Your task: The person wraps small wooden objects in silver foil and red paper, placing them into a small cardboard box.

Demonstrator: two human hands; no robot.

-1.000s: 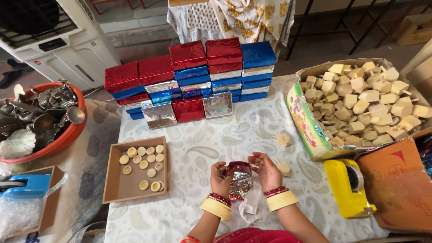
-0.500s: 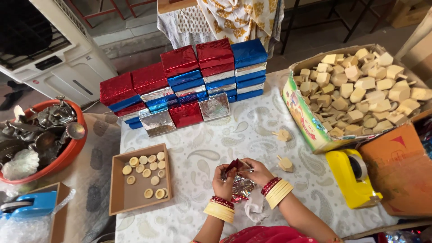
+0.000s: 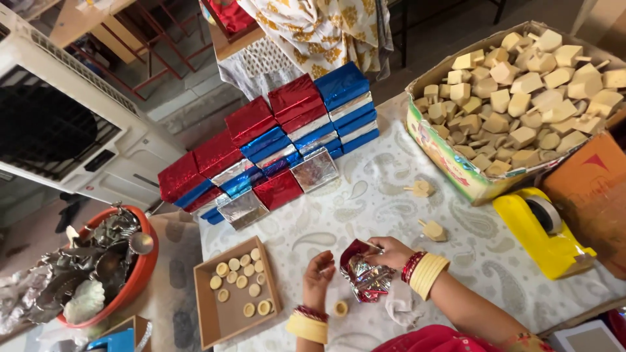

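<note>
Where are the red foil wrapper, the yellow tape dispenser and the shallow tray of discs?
red foil wrapper [image 3: 365, 277], head view, crumpled middle.
yellow tape dispenser [image 3: 531, 238], head view, yellow body.
shallow tray of discs [image 3: 225, 319], head view, bare floor.

This looks like a small home workshop for hand-wrapping and packing gift items. Beyond the hands' grip, across the patterned tablecloth, stand rows of foil-wrapped boxes in red, blue and silver. To the far right of the grip, a carton is heaped with wooden tops, with a yellow tape dispenser just below it. Left of the grip lies a shallow tray of wooden discs, and farther left an orange tub of silver foil pieces. An air cooler and printed cloth behind suggest a domestic room.
</note>
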